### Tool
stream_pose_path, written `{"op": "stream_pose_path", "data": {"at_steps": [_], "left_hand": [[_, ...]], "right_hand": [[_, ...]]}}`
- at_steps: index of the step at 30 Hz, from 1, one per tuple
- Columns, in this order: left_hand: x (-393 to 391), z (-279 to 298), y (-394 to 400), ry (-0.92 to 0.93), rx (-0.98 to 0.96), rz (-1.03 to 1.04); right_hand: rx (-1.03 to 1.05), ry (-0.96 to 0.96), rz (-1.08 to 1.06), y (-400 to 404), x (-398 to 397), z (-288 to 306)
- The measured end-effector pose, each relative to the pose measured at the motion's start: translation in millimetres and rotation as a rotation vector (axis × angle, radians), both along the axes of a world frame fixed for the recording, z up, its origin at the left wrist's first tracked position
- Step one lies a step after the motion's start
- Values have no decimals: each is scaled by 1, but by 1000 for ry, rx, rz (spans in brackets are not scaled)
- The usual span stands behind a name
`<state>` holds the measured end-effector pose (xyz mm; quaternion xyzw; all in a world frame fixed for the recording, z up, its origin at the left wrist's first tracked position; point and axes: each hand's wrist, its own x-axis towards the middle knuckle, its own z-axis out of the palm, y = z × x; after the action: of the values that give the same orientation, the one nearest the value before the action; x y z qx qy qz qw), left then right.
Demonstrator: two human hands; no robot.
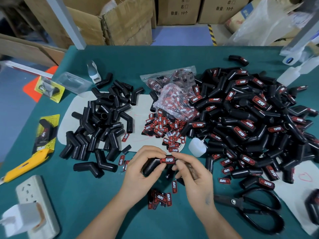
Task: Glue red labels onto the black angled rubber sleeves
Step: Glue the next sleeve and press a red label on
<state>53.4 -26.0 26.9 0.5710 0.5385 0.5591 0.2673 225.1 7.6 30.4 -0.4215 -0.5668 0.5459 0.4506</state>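
Observation:
My left hand (145,167) grips a black angled rubber sleeve (152,167) above the green table. A red label (167,160) lies on the sleeve's upper arm, and my left fingertips press its left end. My right hand (191,171) pinches the label's right end between thumb and forefinger. A heap of plain sleeves (100,121) lies to the left. A large heap of labelled sleeves (250,118) fills the right. Loose red labels (164,130) are scattered in the middle, and more labels (160,198) lie below my hands. A small white glue bottle (196,146) stands just right of my hands.
Black scissors (250,207) lie at the lower right. A yellow utility knife (25,165) and a white power strip (32,204) sit at the left. Plastic bags of labels (172,90) lie mid-table. Another glue bottle (93,71) stands at the back left. Cardboard boxes line the far edge.

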Motion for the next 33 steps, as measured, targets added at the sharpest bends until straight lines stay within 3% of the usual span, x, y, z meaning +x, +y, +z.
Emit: {"op": "stream_pose_path", "data": {"at_steps": [12,20,26,33], "left_hand": [[4,-8,1,45,-14,2],[9,-4,-2,-156,-56,51],[10,-5,-5,-18,-41,48],[15,-8,-8,105,-28,68]], "right_hand": [[-65,77,-22,1,-3,-3],[-151,100,46,3,-2,0],[-336,245,153,4,-6,0],[-348,283,100,4,-7,-7]]}}
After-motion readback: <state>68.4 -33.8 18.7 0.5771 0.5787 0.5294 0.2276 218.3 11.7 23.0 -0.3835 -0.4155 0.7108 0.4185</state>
